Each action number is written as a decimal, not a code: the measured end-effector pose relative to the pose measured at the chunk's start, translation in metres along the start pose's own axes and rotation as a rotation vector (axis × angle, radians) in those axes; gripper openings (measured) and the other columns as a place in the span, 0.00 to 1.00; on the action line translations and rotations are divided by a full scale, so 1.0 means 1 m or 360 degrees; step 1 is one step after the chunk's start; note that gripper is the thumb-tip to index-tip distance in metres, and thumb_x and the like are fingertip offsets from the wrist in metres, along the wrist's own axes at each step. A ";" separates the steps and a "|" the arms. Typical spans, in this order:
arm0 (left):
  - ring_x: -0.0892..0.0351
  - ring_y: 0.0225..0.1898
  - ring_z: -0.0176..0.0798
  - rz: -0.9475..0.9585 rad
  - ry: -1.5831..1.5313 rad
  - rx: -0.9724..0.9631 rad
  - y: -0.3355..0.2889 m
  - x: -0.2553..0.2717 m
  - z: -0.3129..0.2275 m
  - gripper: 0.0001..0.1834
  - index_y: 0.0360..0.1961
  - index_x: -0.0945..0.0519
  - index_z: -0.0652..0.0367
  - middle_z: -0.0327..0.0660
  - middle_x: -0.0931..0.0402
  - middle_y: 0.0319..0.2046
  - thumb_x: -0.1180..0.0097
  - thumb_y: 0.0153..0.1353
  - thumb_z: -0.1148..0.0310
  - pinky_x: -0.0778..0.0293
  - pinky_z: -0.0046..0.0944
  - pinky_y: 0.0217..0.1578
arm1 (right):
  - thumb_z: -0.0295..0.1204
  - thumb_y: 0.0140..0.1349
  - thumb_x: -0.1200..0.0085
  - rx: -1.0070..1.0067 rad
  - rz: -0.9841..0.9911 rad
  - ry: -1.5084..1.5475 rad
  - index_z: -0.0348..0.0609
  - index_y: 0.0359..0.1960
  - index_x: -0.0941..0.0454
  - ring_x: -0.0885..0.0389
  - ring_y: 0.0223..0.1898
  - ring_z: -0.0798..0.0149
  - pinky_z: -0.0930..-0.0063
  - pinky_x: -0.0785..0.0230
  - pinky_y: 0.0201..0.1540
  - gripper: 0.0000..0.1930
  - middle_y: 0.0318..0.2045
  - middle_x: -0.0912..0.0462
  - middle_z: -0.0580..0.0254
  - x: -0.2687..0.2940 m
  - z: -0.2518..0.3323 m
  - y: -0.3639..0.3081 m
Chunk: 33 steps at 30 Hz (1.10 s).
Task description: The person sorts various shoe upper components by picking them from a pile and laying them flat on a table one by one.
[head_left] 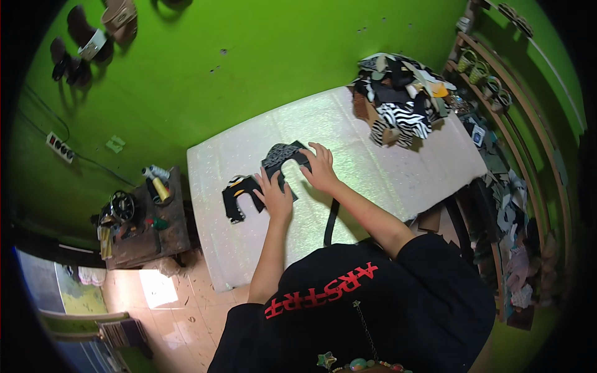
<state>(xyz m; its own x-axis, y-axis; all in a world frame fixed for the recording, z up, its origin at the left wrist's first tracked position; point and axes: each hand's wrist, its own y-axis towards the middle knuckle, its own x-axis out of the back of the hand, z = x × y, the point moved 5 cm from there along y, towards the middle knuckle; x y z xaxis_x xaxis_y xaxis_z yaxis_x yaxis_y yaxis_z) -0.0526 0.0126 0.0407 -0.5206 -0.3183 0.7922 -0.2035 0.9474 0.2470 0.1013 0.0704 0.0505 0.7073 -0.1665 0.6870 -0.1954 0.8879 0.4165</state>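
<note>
A dark patterned U-shaped cut piece lies on the white glittery table. My left hand rests flat on its lower part, fingers spread. My right hand presses on its right arm, fingers spread too. A second U-shaped black piece with yellow and white marks lies just left of my left hand. A narrow black strap lies on the table near my right forearm.
A heap of cut patterned pieces on a cardboard box stands at the table's far right. A small dark side table with thread spools and a sewing machine is at the left. Wooden racks run along the right. The wall is green.
</note>
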 end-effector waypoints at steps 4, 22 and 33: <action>0.65 0.69 0.55 0.0021 -0.0127 -0.0211 0.007 -0.031 -0.063 0.22 0.52 0.29 0.53 0.48 0.57 0.68 0.47 0.54 0.67 0.68 0.68 0.61 | 0.31 0.50 0.44 -0.0021 -0.0195 -0.0065 0.48 0.52 0.32 0.47 0.59 0.47 0.50 0.59 0.62 0.24 0.56 0.40 0.49 0.062 -0.033 0.001; 0.68 0.69 0.61 0.0067 -0.0369 -0.0562 0.052 -0.133 -0.287 0.23 0.51 0.29 0.52 0.53 0.58 0.67 0.44 0.51 0.68 0.67 0.71 0.59 | 0.30 0.48 0.44 -0.0271 -0.0759 -0.0325 0.49 0.48 0.30 0.46 0.57 0.49 0.52 0.59 0.60 0.22 0.53 0.36 0.55 0.279 -0.208 0.021; 0.63 0.67 0.65 -0.0081 -0.0420 -0.0753 0.082 -0.166 -0.355 0.22 0.49 0.27 0.50 0.54 0.54 0.65 0.43 0.49 0.67 0.65 0.61 0.62 | 0.31 0.43 0.39 -0.0438 -0.0585 -0.0570 0.50 0.51 0.30 0.43 0.56 0.54 0.52 0.58 0.58 0.28 0.53 0.34 0.64 0.339 -0.270 0.064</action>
<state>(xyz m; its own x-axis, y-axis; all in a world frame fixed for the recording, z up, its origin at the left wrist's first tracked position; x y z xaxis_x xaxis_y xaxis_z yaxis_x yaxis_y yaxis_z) 0.3116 0.1548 0.1282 -0.7228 -0.3037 0.6207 0.1301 0.8224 0.5538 0.5121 0.1865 0.1496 0.4120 -0.5769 0.7053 0.2369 0.8153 0.5284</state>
